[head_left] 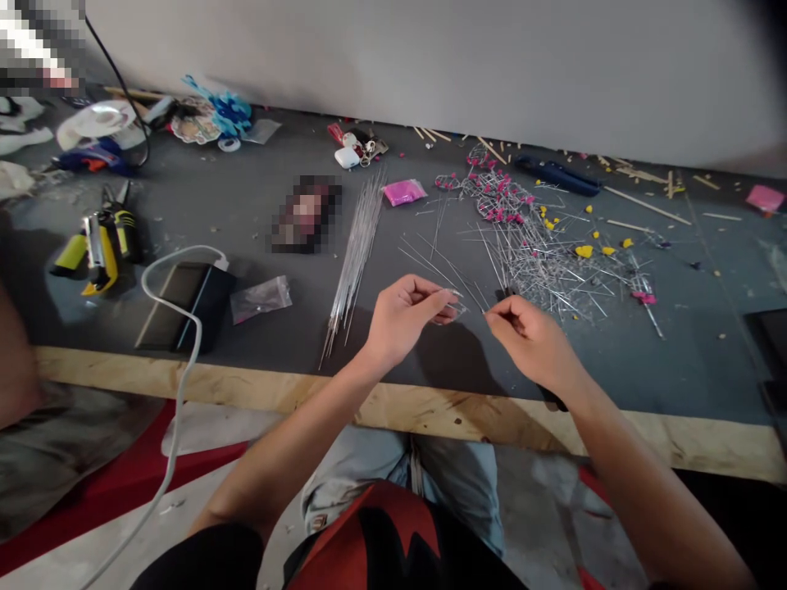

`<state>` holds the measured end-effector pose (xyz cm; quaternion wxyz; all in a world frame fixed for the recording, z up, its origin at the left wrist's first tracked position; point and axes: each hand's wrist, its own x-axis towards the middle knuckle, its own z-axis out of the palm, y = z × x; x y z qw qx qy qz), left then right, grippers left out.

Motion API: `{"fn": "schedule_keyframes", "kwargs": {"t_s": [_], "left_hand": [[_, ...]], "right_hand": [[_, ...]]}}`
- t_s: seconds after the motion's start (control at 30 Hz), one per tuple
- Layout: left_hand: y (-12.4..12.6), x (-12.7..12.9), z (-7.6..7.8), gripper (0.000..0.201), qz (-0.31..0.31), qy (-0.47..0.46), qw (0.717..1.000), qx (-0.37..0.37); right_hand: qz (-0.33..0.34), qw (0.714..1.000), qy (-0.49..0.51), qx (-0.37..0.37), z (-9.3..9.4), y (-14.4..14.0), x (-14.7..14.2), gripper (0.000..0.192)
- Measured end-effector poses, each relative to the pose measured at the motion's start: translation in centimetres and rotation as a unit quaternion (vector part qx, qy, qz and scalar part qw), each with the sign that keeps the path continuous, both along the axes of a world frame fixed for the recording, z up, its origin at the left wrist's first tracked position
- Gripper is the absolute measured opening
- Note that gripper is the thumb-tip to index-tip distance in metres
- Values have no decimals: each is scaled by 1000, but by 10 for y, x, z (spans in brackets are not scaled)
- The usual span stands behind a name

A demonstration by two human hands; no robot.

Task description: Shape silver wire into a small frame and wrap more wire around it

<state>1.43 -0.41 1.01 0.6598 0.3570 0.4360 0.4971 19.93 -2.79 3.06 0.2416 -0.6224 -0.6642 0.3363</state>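
Over the dark grey table, my left hand [409, 315] is closed in a pinch on a thin metal wire [455, 292], its short end showing past the fingertips. My right hand [532, 336] is also closed, thumb against fingers. Wire ends reach its fingertips, but whether it grips one is unclear. Several loose wires [439, 266] extend just beyond both hands. A dark object, mostly hidden, lies under my right hand. To the left is a bundle of straight wires [360, 246]. Beyond my right hand lies a tangled heap of bent wires [541, 258] with pink and yellow bits.
A pink packet [404, 192], keys with a white case [348, 157] and a blue cutter [558, 175] lie farther back. Pliers [123, 221], a yellow cutter [99, 254] and a cabled power bank [184, 307] are left. Another person's arm [15, 360] shows at the left edge.
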Motion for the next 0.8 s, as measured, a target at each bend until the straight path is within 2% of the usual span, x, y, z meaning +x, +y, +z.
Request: {"fn": "schedule_keyframes", "kwargs": {"t_s": [0.1, 0.23, 0.27, 0.33, 0.4, 0.5, 0.53, 0.63, 0.8], "left_hand": [[6, 6, -2, 19, 55, 50, 995, 59], [20, 6, -12, 20, 29, -4, 999, 39], [23, 6, -16, 20, 22, -21, 999, 28], [28, 4, -23, 20, 13, -49, 999, 4], [31, 4, -29, 21, 10, -76, 997, -13], [33, 2, -34, 22, 10, -112, 994, -19], [34, 1, -36, 21, 8, -120, 993, -17], [36, -2, -39, 22, 3, -128, 992, -16], [41, -4, -46, 21, -2, -127, 992, -19]], "right_hand": [[-95, 995, -31, 15, -15, 25, 20, 19], [-228, 967, -39, 107, -28, 60, 49, 33], [-233, 964, -28, 121, -28, 63, 51, 39], [-189, 976, 13, 111, -25, 60, 42, 39], [-113, 990, 61, 65, -22, 50, 22, 35], [-52, 983, 174, 26, -27, 35, -17, 36], [-49, 976, 210, 22, -32, 33, -29, 35], [-95, 951, 292, 32, -47, 33, -52, 28], [-150, 903, 400, 54, -66, 41, -63, 23]]}}
